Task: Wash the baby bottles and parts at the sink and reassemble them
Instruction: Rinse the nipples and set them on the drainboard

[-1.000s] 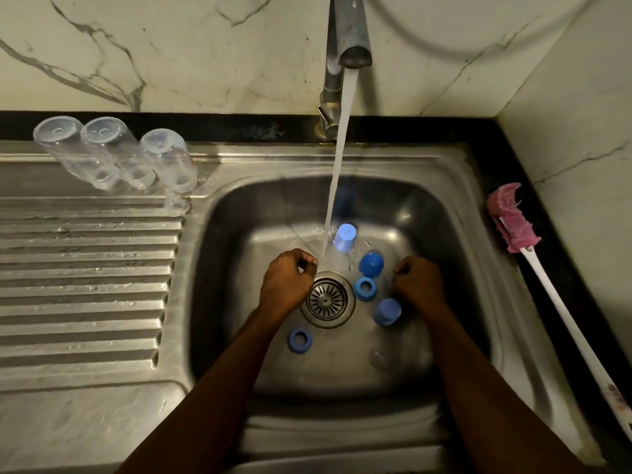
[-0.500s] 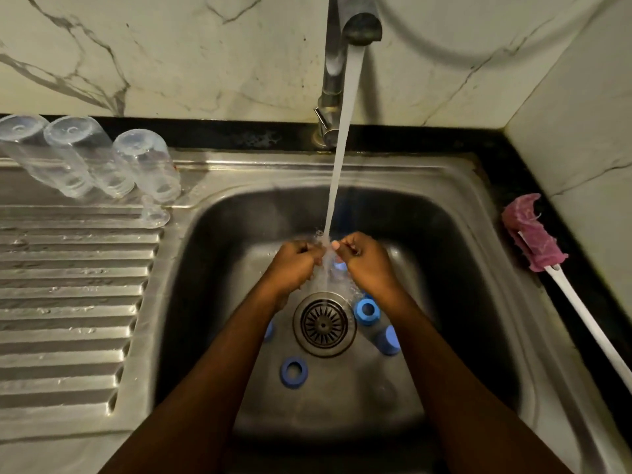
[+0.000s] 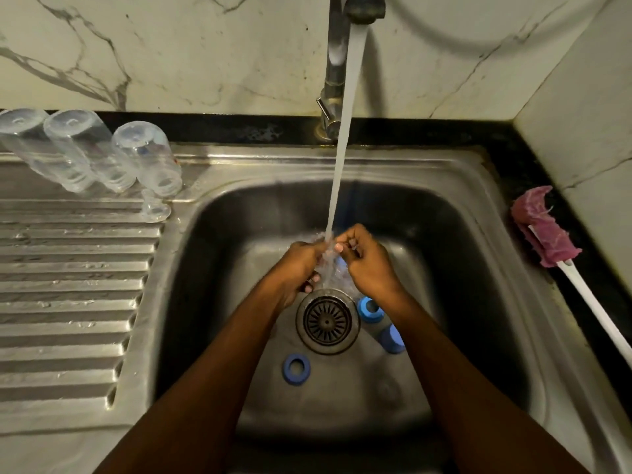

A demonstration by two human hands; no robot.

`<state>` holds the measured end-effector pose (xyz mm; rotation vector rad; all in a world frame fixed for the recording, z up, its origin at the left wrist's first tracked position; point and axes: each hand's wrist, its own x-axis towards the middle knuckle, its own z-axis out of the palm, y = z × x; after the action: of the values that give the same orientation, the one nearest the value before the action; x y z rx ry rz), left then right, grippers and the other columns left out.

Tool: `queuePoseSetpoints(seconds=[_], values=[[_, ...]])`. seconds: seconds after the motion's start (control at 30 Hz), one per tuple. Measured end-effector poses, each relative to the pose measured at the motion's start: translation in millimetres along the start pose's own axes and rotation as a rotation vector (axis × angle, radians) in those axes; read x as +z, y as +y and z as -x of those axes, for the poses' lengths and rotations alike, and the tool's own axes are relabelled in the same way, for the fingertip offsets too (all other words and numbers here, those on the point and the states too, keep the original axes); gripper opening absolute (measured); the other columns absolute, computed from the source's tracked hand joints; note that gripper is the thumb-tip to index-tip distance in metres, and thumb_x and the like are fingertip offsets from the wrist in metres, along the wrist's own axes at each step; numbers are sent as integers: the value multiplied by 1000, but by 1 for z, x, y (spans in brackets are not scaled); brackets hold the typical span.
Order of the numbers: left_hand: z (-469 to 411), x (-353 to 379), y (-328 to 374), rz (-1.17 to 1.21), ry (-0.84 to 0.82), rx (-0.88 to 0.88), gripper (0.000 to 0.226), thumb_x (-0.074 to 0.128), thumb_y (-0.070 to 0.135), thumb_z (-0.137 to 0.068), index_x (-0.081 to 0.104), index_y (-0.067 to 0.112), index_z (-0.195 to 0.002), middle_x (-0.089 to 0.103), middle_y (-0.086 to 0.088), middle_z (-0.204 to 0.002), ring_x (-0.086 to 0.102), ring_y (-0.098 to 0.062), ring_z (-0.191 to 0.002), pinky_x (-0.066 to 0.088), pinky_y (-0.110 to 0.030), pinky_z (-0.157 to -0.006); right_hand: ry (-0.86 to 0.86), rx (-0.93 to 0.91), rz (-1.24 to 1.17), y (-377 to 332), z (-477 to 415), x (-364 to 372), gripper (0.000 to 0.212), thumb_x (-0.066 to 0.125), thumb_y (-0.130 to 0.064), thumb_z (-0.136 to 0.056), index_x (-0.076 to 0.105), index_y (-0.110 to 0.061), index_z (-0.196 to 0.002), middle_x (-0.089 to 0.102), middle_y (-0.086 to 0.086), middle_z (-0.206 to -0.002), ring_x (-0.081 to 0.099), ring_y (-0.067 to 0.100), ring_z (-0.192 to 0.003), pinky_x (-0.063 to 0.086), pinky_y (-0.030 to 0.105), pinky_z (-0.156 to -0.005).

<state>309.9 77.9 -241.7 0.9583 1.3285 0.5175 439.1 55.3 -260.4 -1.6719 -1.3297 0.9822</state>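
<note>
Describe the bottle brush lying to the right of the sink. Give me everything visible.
The bottle brush lies flat on the black counter, between the steel sink rim and the marble wall. Its head is pink sponge, ragged and torn at the edges, pointing toward the back corner. A slim white handle, seemingly plastic, runs from it toward the near right and leaves the frame. Nothing holds it.

On drainboard (image 3: pixel 68 302), left of basin (image 3: pixel 212 302): three bottles (image 3: pixel 89 152) in a row (small part (image 3: pixel 155 208) just before them). In basin, beside drain (image 3: pixel 327 321): two rings (image 3: pixel 296 369). Right of basin: brush (image 3: pixel 543 230).
</note>
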Motion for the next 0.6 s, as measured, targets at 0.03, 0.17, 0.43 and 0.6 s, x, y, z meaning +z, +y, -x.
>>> queuePoseSetpoints(seconds=[0.03,0.17,0.43,0.6], values=[[0,2,0,-15,-26,-11,26,48,33,-101,64,17,-88,53,-2,-71,39,-7,-46,28,-22,-45,-15,-8,-7,0,1,0,15,57,-3,-94,54,-17,-88,60,-5,-83,54,2,-75,41,10,-64],[-3,13,-2,39,121,9,28,40,21,-103,63,17,-87,50,3,-63,41,-5,-41,29,-18,-41,-59,-13,-78,1,0,7,24,58,1,-92,55,-22,-87,65,1,-93,61,10,-88,47,13,-75],[-1,3,-3,187,57,-78,29,53,34,-100,61,12,-82,44,1,-59,35,-8,-42,26,-18,-36,-19,-10,22,4,1,2,14,57,-5,-94,52,-18,-92,62,3,-89,55,9,-79,40,9,-61],[-6,15,-8,317,137,-102,29,39,18,-98,56,15,-74,45,3,-50,35,-6,-32,24,-14,-34,-73,-72,-26,1,3,8,22,56,-2,-94,54,-23,-87,64,7,-96,59,10,-85,43,8,-67]])
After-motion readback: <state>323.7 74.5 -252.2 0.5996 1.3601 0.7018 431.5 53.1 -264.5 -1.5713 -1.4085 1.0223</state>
